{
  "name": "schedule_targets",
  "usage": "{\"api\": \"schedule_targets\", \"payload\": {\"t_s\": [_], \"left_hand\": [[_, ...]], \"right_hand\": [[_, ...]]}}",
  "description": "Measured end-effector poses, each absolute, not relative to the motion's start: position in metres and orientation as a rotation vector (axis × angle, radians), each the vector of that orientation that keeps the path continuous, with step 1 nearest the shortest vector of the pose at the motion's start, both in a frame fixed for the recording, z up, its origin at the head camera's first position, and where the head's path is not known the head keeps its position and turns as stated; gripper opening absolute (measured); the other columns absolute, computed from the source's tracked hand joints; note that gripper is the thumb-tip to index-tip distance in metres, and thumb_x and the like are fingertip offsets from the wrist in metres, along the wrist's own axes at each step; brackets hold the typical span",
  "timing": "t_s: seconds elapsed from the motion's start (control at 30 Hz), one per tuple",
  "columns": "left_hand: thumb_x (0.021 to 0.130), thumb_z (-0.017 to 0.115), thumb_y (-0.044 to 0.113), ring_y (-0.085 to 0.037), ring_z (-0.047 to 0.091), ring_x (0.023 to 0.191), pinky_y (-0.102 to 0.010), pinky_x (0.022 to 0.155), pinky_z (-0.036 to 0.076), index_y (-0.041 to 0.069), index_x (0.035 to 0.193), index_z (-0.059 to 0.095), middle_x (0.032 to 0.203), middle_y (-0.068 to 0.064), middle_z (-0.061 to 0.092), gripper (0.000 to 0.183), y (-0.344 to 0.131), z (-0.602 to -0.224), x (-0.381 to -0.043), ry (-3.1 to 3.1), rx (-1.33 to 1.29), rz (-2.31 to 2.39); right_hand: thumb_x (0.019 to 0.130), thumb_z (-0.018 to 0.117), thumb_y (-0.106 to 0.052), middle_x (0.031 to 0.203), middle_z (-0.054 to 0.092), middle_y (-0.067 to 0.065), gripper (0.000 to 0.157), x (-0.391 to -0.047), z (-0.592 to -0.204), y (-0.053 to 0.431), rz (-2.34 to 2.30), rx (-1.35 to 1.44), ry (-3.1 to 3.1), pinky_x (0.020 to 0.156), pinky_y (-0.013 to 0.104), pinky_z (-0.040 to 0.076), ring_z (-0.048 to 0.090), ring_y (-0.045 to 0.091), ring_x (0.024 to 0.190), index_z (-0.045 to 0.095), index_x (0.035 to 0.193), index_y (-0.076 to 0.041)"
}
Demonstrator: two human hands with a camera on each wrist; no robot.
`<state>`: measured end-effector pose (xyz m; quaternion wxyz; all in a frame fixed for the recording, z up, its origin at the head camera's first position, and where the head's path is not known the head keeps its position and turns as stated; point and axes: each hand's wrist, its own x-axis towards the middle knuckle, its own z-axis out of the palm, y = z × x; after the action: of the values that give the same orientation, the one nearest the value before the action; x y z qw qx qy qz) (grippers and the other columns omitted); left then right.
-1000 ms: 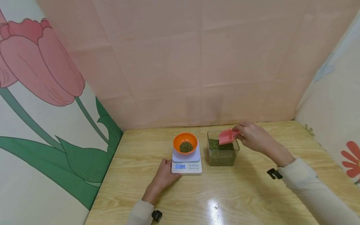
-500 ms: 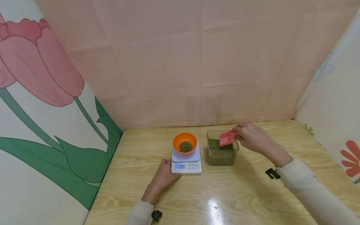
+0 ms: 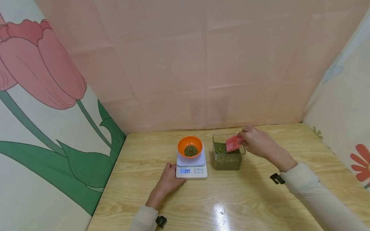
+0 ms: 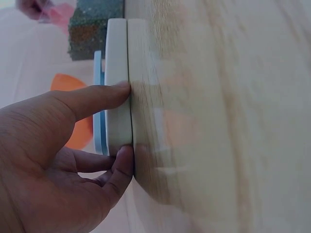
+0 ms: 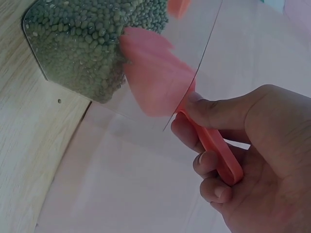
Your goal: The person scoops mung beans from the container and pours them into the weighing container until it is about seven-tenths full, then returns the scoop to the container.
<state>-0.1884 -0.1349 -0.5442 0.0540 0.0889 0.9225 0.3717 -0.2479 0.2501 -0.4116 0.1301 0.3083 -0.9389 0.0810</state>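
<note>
My right hand (image 3: pixel 255 141) grips the handle of a pink scoop (image 5: pixel 158 73), fingers curled round it. The scoop's tip touches the green mung beans (image 5: pixel 73 34) in a clear square container (image 3: pixel 228 163). With thumb at the front edge and fingers at the left side, my left hand (image 3: pixel 169 179) holds the corner of a white kitchen scale (image 3: pixel 199 175), which lies on the table. An orange bowl (image 3: pixel 185 142) with a small heap of mung beans (image 3: pixel 191 150) stands on the scale's platform. The display appears to read 0.99 or 099.
The wooden table (image 3: pixel 138 154) ends at a pink backdrop (image 3: pixel 162 96) close behind the bowl and container. A panel with a painted tulip (image 3: pixel 57 64) stands to the left, another floral panel (image 3: pixel 347 122) to the right. The container stands just right of the scale.
The scoop has gone slightly down and tilted further, its tip now at the beans. My right hand and forearm shifted a little left. The left hand, scale and bowl have stayed put.
</note>
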Motion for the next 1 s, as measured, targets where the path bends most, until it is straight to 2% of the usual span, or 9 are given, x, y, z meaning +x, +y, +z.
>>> {"api": "schedule_targets", "payload": {"t_s": [0.4, 0.7, 1.0], "left_hand": [[0.086, 0.090, 0.020, -0.021, 0.042, 0.101, -0.033, 0.085, 0.039, 0.003, 0.144, 0.062, 0.112, -0.005, 0.056, 0.067, -0.135, -0.544, -0.188, 2.802, 0.275, 1.120], [0.086, 0.090, 0.020, -0.020, 0.041, 0.101, -0.033, 0.085, 0.039, 0.004, 0.144, 0.063, 0.112, -0.004, 0.058, 0.066, -0.135, -0.543, -0.190, 2.809, 0.284, 1.120], [0.086, 0.090, 0.022, -0.020, 0.041, 0.100, -0.032, 0.085, 0.040, 0.003, 0.144, 0.063, 0.111, -0.004, 0.057, 0.066, -0.135, -0.544, -0.190, 2.806, 0.288, 1.120]], "right_hand": [[0.090, 0.079, 0.000, 0.099, 0.074, 0.015, 0.014, -0.248, -0.414, 0.245, 0.220, 0.902, -2.728, 0.077, 0.048, 0.061, 0.070, 0.034, 0.093, 0.079, 0.105, 0.001], [0.089, 0.080, 0.001, 0.088, 0.069, 0.008, 0.010, -0.250, -0.414, 0.243, 0.211, 0.916, -2.731, 0.065, 0.040, 0.056, 0.065, 0.025, 0.081, 0.080, 0.099, -0.002], [0.089, 0.079, 0.001, 0.083, 0.066, 0.005, 0.009, -0.252, -0.415, 0.239, 0.215, 0.928, -2.739, 0.061, 0.036, 0.050, 0.061, 0.022, 0.076, 0.080, 0.097, -0.004]]}}
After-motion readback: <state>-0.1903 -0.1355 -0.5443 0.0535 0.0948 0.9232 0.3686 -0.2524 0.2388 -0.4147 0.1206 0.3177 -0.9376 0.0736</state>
